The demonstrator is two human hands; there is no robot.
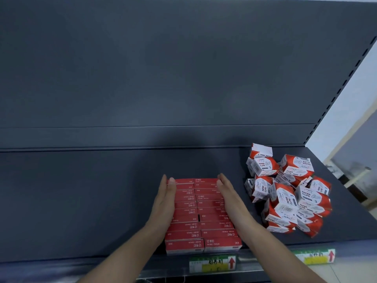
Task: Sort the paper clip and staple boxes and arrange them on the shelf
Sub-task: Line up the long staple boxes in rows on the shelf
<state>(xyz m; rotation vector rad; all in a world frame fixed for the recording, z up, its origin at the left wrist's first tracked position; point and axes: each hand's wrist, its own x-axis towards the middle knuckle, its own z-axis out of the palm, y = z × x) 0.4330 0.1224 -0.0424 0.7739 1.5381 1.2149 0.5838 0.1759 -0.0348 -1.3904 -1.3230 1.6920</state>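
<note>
1. A dark grey shelf (81,201) is seen from above and in front, with a plain dark back panel (163,68) rising behind it.
2. A block of red staple boxes (201,213) is laid flat on the shelf, slightly right of centre, in two columns side by side that run from the front edge toward the back.
3. The left hand (166,199) is set against the left side of the block, with its fingers held straight and together and the palm turned inward; nothing is gripped.
4. The right hand (228,195) is set against the right side of the block in the same flat manner, fingers extended and pointing toward the back panel.
5. The block is thus bracketed between the two hands, and both forearms are stretched over the front edge of the shelf.
6. A loose heap of red-and-white paper clip boxes (285,193) is piled on the right part of the same shelf, near the right hand but apart from it; the boxes are tilted at mixed angles and stacked on one another.
7. Two price labels with red arrows are fixed to the front rail: one (212,263) below the staple boxes, the other (314,256) below the heap.
</note>
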